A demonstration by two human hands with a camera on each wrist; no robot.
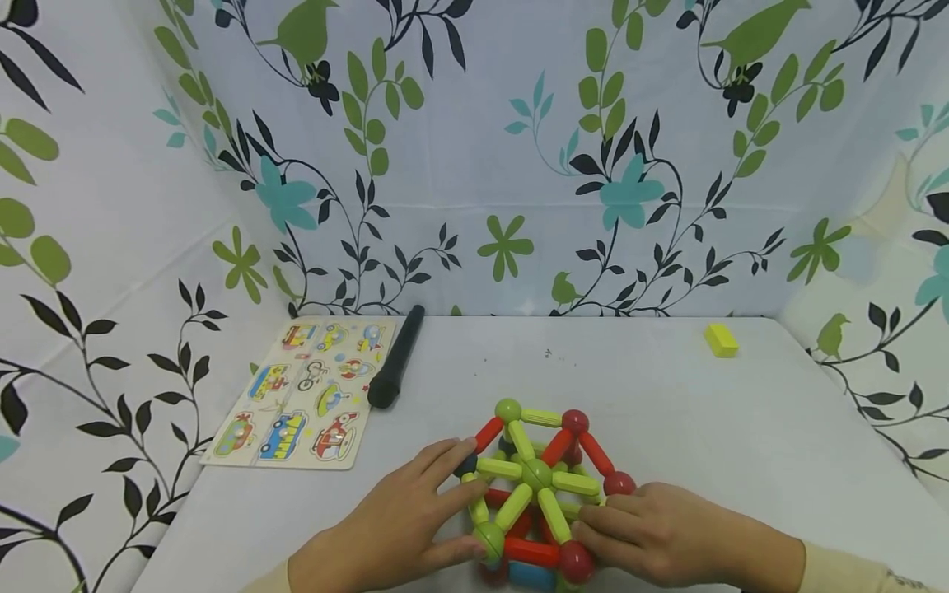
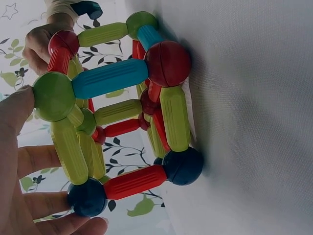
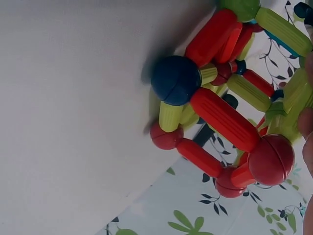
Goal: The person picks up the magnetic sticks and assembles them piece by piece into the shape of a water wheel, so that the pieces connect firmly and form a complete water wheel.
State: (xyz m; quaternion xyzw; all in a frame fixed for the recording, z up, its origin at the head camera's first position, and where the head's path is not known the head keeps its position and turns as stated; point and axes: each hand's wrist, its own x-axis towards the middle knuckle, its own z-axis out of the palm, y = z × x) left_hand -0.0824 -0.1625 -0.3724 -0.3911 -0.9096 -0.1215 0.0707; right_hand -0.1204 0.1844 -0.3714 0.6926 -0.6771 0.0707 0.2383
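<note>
A frame of coloured balls and rods (image 1: 537,474), like a magnetic building set, stands on the white table between both hands. Its top has a green hub ball with yellow-green rods spreading outward. My left hand (image 1: 404,515) holds its left side, the thumb on a green ball (image 2: 55,96) and fingers about a dark blue ball (image 2: 87,197). On the other side, my right hand (image 1: 652,535) has curled fingers at the top edge, between two red balls. In the right wrist view those fingers (image 3: 307,122) pinch a yellow-green rod, partly hidden at the image edge.
A wooden vehicle puzzle board (image 1: 296,395) lies at the back left, with a black microphone (image 1: 396,358) along its right edge. A yellow block (image 1: 721,340) sits at the back right. Patterned cloth (image 1: 474,165) hangs behind the table.
</note>
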